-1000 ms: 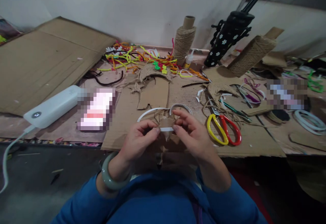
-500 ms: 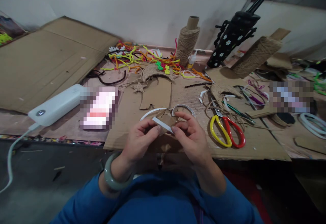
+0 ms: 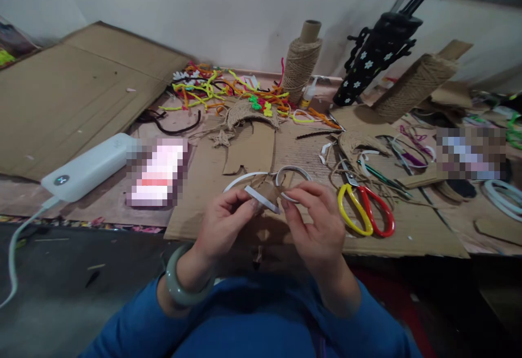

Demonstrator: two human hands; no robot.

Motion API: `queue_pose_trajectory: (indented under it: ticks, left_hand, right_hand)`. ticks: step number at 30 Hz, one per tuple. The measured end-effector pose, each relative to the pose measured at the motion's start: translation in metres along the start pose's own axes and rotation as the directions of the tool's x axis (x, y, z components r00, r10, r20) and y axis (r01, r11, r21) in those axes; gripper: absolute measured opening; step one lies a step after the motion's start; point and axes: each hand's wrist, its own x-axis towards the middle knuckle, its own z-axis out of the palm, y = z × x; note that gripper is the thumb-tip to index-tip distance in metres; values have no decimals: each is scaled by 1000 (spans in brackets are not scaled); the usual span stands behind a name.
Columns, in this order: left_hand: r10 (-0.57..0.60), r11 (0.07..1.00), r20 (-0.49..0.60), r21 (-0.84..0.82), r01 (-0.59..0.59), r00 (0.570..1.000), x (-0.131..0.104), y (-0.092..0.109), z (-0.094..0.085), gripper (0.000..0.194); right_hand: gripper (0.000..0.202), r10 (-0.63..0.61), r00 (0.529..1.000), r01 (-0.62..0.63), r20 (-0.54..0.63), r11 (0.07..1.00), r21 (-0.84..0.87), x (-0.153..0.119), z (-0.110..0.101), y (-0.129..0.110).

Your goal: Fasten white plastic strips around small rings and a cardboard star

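Between the thumb and fingers of my left hand (image 3: 226, 222) a narrow white strip (image 3: 261, 199) is pinched, its free end slanting down to the right. My right hand (image 3: 320, 227) pinches a thin white band (image 3: 289, 198) just right of that end; whether the two are one piece I cannot tell. Behind my fingers curls a white loop (image 3: 294, 170), and a white arc (image 3: 244, 177) lies to its left. Under both hands is a cardboard sheet (image 3: 191, 206). Scissors (image 3: 365, 211) with yellow and red handles lie right of my right hand.
A twine-wrapped crescent (image 3: 250, 114) and a twine star (image 3: 221, 139) lie ahead. Behind them are tangled pipe cleaners (image 3: 212, 89), twine spools (image 3: 302, 64) and a black flowered holder (image 3: 369, 59). A power bank (image 3: 92, 165) and a blurred phone (image 3: 157, 173) lie left.
My right hand has shifted slightly right, off the end of the strip in my left hand, and now pinches the thin band there. My left hand keeps its hold.
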Motion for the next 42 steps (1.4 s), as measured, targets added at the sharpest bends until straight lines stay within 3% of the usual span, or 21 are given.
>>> queue_pose_trajectory:
  ticks: [2,6,12,24,42]
  left_hand:
    - [4,1000,8,29,-4,1000,0,1,1,10]
    - [18,993,17,117,-20,1000,0,4,4,12]
    - [91,942,22,322,-93,996,-1,7,5,15]
    - [175,856,44,487,-174,984,-2,10,9,19]
    - [211,810,41,552,-198,977,-1,11,9,21]
  right_hand:
    - [14,-67,998,67,10,996,-59,6,-2,-5]
    - [9,-107,981,110,160,994,-9,13,-1,-12]
    - [14,-54,953,71,299,996,-46,16,3,-14]
    - [16,13,943,5,333,999,-53,13,4,-14]
    - [18,20,938,20,345,994,-111,10,7,-15]
